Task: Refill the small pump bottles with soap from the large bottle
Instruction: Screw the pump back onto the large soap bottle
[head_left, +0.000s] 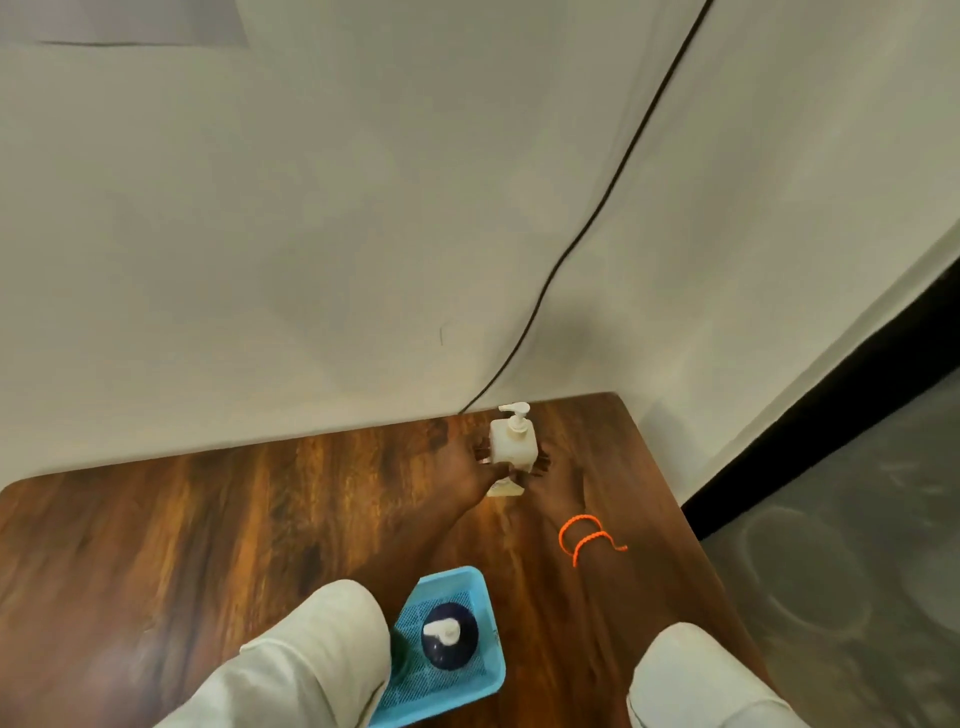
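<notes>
Pump bottle (513, 440), small, white, stands upright at far right of the wooden counter (208, 519), near the wall; long axis vertical, nozzle pointing left. Both hands clasp it: left hand (475, 470) w/ fingers curled round its left side, right hand (545, 475) on the right, both blurred and hard to tell from the wood. Near edge: blue basket (467, 577) holding a dark bottle (449, 642) w/ white pump, partly hidden by left sleeve (311, 660).
</notes>
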